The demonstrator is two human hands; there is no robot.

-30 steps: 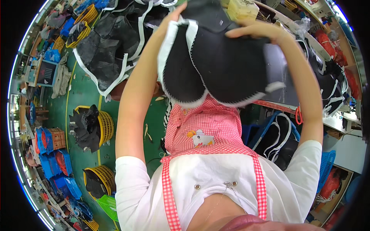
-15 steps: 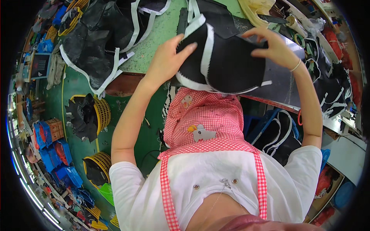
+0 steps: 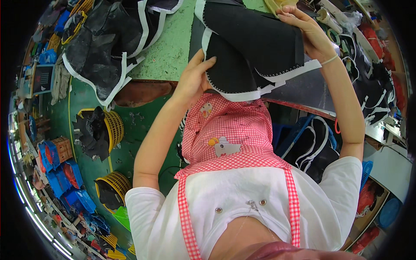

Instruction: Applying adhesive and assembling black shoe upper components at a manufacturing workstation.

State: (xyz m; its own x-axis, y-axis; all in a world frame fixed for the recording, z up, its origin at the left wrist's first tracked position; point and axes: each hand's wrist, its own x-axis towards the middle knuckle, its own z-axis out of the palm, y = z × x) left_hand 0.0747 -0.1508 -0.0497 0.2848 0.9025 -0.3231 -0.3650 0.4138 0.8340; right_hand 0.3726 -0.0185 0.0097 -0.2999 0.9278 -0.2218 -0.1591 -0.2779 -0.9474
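Between my hands is a black sheet-material piece (image 3: 260, 41) with white tape stitched in zigzag along its edges. My left hand (image 3: 196, 78) grips its left side, thumb on top and fingers underneath, near the table's front edge. At the far right corner, my right hand (image 3: 305, 32) has its fingers closed round the piece's edge. The piece is lifted and bent, with its white-taped lower edge toward me and a loose tape end at the right. It hides part of the dark work surface (image 3: 303, 93) below.
Similar black pieces with white edging (image 3: 102, 47) lie stacked on the green table (image 3: 164, 58) at left. More taped pieces (image 3: 368, 86) are heaped at right. Yellow baskets (image 3: 115, 130) with black scraps stand on the floor at left; a blue crate (image 3: 299, 134) is under the table.
Both hands have taken hold of the black piece. It has been raised and turned, its right side swung up and away, and my right hand has moved farther from me.
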